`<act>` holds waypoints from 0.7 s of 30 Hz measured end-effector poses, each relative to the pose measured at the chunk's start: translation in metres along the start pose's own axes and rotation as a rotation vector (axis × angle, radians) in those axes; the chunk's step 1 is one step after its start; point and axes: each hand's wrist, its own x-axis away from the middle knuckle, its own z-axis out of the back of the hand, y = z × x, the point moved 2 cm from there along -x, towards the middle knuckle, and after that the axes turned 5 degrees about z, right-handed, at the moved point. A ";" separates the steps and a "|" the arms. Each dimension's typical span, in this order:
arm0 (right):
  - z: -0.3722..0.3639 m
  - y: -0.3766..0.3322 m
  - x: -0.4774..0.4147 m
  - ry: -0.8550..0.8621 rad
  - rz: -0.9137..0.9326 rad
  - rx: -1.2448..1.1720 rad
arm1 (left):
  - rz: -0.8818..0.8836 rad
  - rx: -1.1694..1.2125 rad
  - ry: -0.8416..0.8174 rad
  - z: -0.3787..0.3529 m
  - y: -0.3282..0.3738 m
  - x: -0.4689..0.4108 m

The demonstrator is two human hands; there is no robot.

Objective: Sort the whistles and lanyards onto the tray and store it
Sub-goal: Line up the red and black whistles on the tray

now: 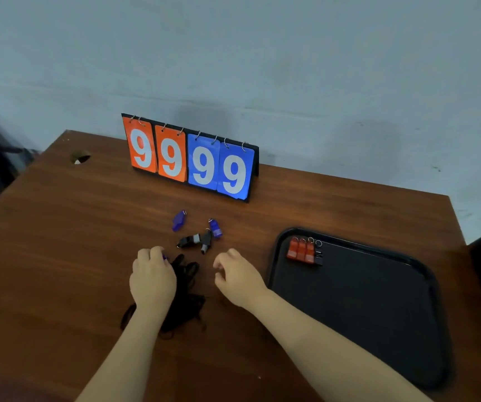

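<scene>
Seen from above, two bare hands work at a wooden desk (59,227). The left hand (152,278) is clenched over a tangle of black lanyards (188,297), and a sliver of what looks like a purple whistle (164,257) peeks from its fingertips. The right hand (235,275) hangs loosely curled and holds nothing. Just beyond and between the hands lie two black whistles (188,241), one lying left to right, the other near to far. Two blue whistles (179,220) lie slightly farther. The black tray (364,314) sits right, nearer the right hand, with orange whistles (301,250) lined up in its far left corner.
</scene>
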 end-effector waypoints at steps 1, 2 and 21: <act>0.001 0.000 -0.003 0.005 0.006 0.023 | -0.022 -0.013 0.001 -0.002 0.002 -0.003; 0.001 0.001 -0.007 0.012 0.019 0.050 | -0.037 -0.024 -0.011 -0.003 0.004 -0.006; -0.003 0.013 -0.025 0.081 0.130 0.204 | -0.211 -0.012 -0.148 -0.025 0.044 -0.016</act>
